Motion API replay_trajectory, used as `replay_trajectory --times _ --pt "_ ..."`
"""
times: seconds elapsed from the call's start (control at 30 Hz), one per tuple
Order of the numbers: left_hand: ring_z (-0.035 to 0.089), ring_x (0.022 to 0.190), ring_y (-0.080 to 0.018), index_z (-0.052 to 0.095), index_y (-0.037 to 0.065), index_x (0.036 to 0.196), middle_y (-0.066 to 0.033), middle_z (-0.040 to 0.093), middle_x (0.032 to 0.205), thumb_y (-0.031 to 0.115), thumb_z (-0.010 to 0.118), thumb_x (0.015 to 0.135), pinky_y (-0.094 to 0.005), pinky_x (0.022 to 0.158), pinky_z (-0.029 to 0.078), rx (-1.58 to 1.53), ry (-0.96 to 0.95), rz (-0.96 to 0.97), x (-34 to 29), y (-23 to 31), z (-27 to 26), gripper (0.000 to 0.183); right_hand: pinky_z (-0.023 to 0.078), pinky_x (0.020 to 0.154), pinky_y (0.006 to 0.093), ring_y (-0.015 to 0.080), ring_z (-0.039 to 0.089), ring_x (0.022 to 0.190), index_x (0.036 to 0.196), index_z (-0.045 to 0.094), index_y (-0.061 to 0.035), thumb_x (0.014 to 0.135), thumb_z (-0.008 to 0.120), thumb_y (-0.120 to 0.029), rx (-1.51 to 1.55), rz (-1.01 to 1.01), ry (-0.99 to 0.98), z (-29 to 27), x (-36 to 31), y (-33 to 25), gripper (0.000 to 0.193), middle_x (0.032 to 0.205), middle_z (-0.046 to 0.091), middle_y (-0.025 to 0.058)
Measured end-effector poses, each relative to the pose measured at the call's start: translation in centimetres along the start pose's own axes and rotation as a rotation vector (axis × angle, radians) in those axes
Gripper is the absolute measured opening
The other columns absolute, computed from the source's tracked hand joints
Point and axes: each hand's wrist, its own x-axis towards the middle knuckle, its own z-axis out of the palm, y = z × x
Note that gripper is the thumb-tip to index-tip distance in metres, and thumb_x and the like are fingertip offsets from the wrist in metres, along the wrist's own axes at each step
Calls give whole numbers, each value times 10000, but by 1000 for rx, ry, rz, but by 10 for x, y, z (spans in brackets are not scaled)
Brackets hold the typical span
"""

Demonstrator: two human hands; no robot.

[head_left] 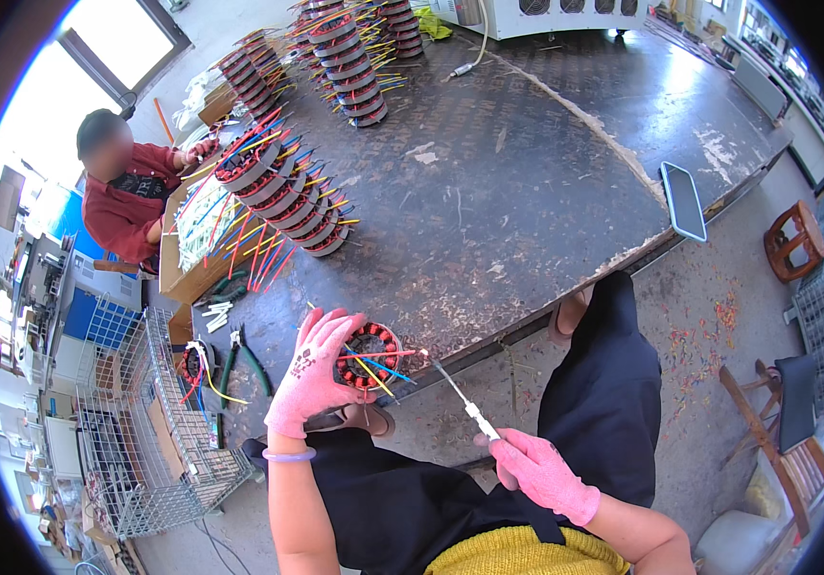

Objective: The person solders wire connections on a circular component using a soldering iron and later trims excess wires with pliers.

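My left hand (318,379), in a pink glove, is closed round the side of a motor stator (395,342) at the table's near edge. The stator is a ring with red windings, and red, yellow and blue wires stick out of it. One red wire (383,355) points right and ends in a small pale spot. My right hand (544,476), also gloved in pink, grips a slim white-handled tool (481,422) with a thin metal shaft. Its tip lies just right of that wire's end; whether they touch I cannot tell. The tool's exact kind is unclear.
Stacked stators (282,192) with wires sticking out stand on the dark table (488,230). Pliers (230,366) and another stator (191,364) lie left of my hand. A phone (683,201) sits at the right edge. A co-worker (124,216) sits beside a box (182,278).
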Motion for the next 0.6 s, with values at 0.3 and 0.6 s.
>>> replay_trajectory --times 0.3,0.6 --pt "418 1397 -308 537 92 1376 -122 571 1359 319 913 498 -494 1233 194 6 -7 0 0 -1 1 982 407 578 265 80 469 589 1245 612 3 1064 457 -264 -13 6 1 0 0 -2 358 645 484 8" --pt "423 1396 -304 541 82 1371 -119 573 1362 300 917 490 -495 1233 195 -2 -16 -9 1 2 -1 982 405 580 259 74 466 595 1251 610 -4 1066 458 -273 -35 19 4 1 -1 -7 360 653 486 -7"
